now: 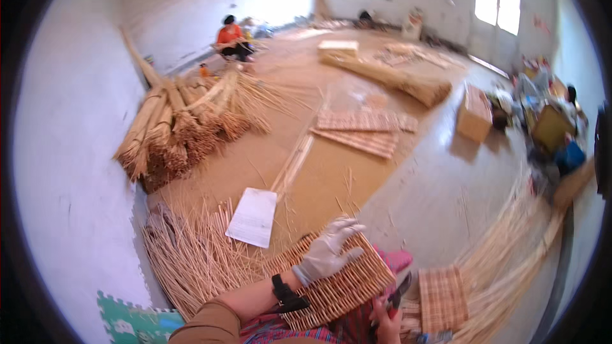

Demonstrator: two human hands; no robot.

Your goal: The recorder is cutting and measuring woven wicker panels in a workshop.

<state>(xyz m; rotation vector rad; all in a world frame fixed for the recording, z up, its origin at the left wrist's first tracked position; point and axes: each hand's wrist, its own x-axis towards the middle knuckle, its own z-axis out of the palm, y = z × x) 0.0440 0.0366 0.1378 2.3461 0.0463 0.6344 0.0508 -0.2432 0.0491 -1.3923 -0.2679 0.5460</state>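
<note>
A woven wicker panel (347,283) rests tilted across my lap. My left hand (328,251), in a pale glove, lies over its far edge, with the fingers stretched out and the thumb apart. A dark strap with a black piece circles that wrist. At the panel's right side, my bare right hand (386,325) is closed round a dark hand tool (400,290) with a red part at its grip; its exact kind is hard to make out. Right of this hand lies a smaller woven square (442,299).
Loose wicker rods (197,255) lie at the left, with a white sheet (252,216) beside them. Bundled rods (178,121) lean along the left wall. Woven panels (360,130) lie ahead, and a box (475,114) stands right. A person in orange (231,35) sits far back.
</note>
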